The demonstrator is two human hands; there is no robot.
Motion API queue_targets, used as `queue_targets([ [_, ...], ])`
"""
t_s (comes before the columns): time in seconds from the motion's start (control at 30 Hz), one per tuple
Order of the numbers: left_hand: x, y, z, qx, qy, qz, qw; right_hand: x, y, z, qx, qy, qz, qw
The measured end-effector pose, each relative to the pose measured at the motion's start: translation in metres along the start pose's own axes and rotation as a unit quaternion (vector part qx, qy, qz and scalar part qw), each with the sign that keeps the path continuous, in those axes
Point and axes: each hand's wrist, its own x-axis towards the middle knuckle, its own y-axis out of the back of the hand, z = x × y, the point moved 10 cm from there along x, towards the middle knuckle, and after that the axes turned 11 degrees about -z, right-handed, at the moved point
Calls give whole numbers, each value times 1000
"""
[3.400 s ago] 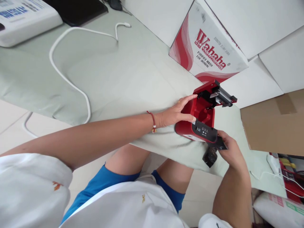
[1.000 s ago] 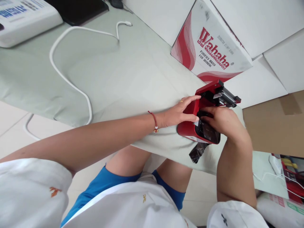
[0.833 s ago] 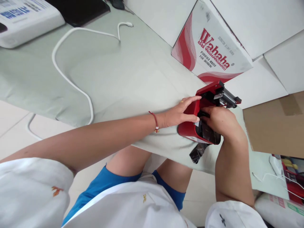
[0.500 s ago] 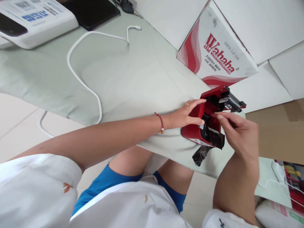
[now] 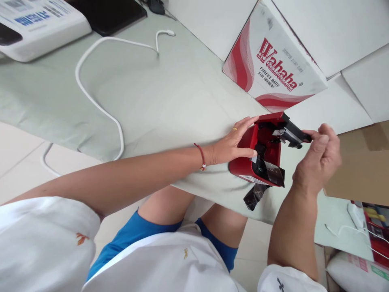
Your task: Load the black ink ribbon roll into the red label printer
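A red box-shaped case [image 5: 241,168] lies on the cloth-covered table, its open end facing right and dark parts showing inside. My left hand [image 5: 227,146] steadies it, thumb on the near rim and fingers on the far rim. Between thumb and fingers of my right hand [image 5: 319,158] is the end of a black tape strip [image 5: 296,129], which runs from the case's far upper edge. Another piece of black tape [image 5: 255,197] hangs below the near side. What lies deep inside the case is too dark to make out.
Beside the case stands a white and red water carton [image 5: 273,69]. A white cable [image 5: 100,105] curves over the table [image 5: 170,105] at left. At the back left are a white device [image 5: 48,32] and a black tablet-like slab [image 5: 112,16]. A brown cardboard box [image 5: 358,170] is at right.
My right hand has left the inside of the case and moved right and slightly up, now pinching the black tape's end. My left hand stays on the case.
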Motion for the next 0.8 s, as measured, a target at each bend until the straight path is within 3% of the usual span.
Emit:
queue_targets([
  [0.13,2,10,2,41,-27,46,998,-28,1,5,20,-9,41,999],
  [0.3,5,4,7,107,-41,20,993,-62,6,7,64,12,106,992],
  [0.57,-2,2,17,108,-3,1,994,-69,-3,27,150,-23,93,984],
  [0.8,1,-1,12,94,-46,-14,994,-74,-15,40,178,-56,103,977],
])
